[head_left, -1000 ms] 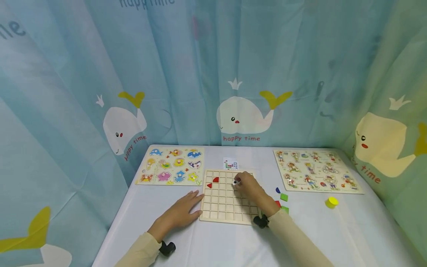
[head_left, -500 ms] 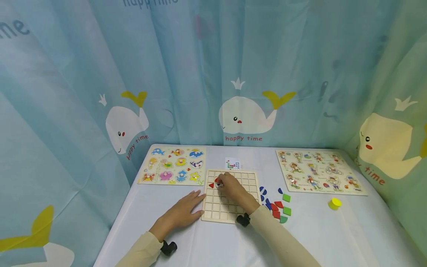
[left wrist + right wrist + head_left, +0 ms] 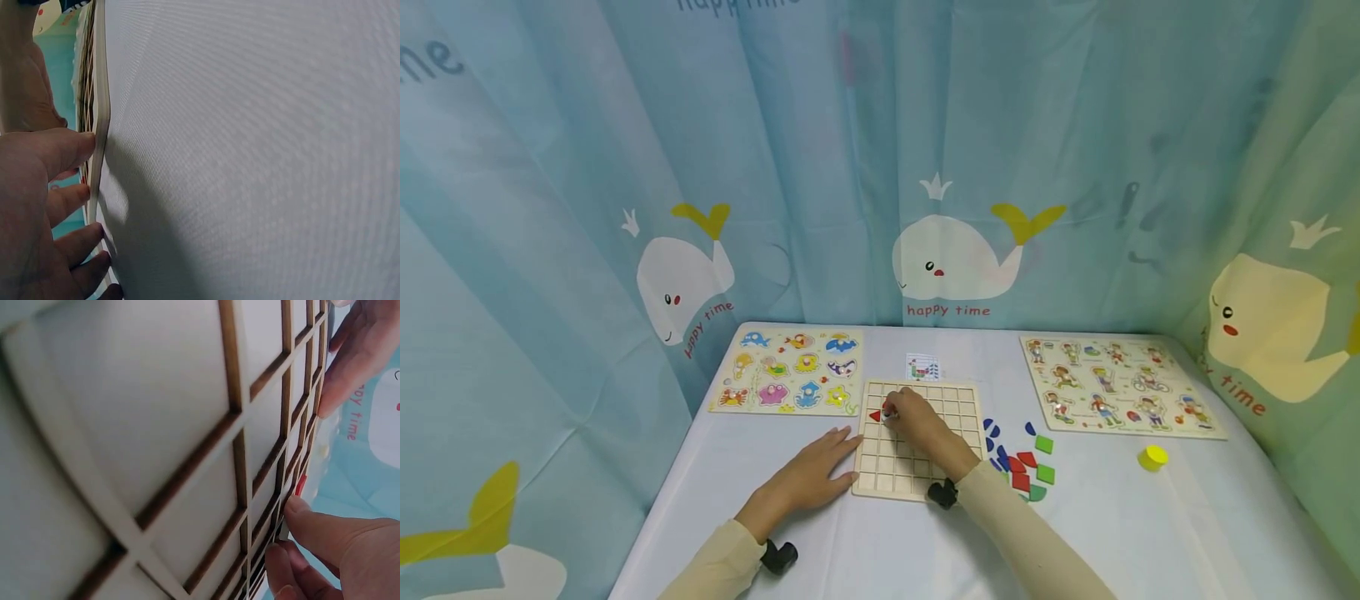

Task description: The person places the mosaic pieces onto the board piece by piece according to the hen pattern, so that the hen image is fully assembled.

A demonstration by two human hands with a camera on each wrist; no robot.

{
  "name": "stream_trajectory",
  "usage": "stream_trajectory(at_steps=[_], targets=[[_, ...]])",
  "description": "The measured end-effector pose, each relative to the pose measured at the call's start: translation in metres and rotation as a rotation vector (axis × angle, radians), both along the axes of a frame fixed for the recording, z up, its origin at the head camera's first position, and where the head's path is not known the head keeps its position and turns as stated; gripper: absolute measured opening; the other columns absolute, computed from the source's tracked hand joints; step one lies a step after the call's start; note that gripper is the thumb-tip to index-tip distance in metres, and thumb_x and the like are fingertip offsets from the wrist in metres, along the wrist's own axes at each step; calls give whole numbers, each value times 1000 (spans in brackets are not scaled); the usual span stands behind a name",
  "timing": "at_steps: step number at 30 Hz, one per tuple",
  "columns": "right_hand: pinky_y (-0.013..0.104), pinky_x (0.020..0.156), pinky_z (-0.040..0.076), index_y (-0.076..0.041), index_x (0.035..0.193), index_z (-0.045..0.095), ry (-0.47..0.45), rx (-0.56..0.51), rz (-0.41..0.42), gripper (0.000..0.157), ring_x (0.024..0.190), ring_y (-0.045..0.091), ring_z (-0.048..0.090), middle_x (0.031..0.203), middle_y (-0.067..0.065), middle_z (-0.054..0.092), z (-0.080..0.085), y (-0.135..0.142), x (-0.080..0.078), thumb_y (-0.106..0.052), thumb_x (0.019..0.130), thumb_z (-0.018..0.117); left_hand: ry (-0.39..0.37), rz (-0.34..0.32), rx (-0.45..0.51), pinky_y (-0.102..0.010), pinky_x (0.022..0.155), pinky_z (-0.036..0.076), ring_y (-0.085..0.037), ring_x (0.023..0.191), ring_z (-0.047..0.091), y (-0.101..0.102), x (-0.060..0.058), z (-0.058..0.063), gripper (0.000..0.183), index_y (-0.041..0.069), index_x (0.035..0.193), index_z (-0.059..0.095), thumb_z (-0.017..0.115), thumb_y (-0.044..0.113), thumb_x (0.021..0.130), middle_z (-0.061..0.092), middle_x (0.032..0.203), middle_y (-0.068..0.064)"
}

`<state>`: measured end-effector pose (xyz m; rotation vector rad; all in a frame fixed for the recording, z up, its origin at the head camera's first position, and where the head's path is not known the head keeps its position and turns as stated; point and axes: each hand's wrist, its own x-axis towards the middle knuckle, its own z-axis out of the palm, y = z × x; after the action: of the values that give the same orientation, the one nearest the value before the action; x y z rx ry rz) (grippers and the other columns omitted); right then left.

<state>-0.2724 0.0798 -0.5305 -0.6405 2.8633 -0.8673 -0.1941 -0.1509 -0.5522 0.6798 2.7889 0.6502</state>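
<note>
A wooden grid board (image 3: 880,481) lies mid-table, with a red triangle piece (image 3: 875,416) in one of its upper left cells. My right hand (image 3: 917,419) reaches over the board and pinches a small white piece with a black spot (image 3: 889,411) beside that triangle. Its fingertips mostly cover the piece and a second red piece just behind. On the board's left side, my left hand (image 3: 811,473) lies with fingers extended. In the left wrist view its thumb and index finger touch the board's edge (image 3: 100,119).
Loose blue, red and green pieces (image 3: 1021,482) lie right of the board. Behind it is a small picture card (image 3: 922,367). A sea-animal puzzle (image 3: 786,369) stands back left, a figure puzzle (image 3: 1120,386) back right. A yellow cylinder (image 3: 1153,457) sits at the right.
My right hand has carried the white spotted piece leftward across the board to the red pieces, uncovering loose pieces at the right. My left hand stays in place.
</note>
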Motion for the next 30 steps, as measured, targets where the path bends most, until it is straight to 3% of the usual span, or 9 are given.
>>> stream_trajectory(at_steps=[20, 25, 30], targets=[[40, 92, 61, 0, 108, 74, 44, -8, 21, 11, 100, 22, 66, 106, 9, 64, -1, 3, 4, -1, 97, 74, -5, -1, 4, -57, 127, 32, -37, 158, 32, 0, 1, -1, 63, 19, 163, 44, 62, 39, 105, 35, 171, -11], [43, 95, 59, -3, 110, 73, 32, -3, -1, 13, 105, 25, 66, 109, 9, 63, 2, 15, 4, -3, 97, 74, -4, 7, -9, -55, 127, 32, -34, 159, 31, 0, 0, -3, 63, 21, 163, 43, 61, 41, 106, 35, 171, -9], [46, 96, 58, -3, 110, 72, 8, -11, -51, 15, 107, 28, 66, 110, 10, 63, 8, 45, 3, -6, 97, 76, -15, 14, -12, -56, 127, 32, -34, 159, 30, 1, -1, -4, 63, 22, 163, 43, 61, 41, 106, 34, 172, -8]])
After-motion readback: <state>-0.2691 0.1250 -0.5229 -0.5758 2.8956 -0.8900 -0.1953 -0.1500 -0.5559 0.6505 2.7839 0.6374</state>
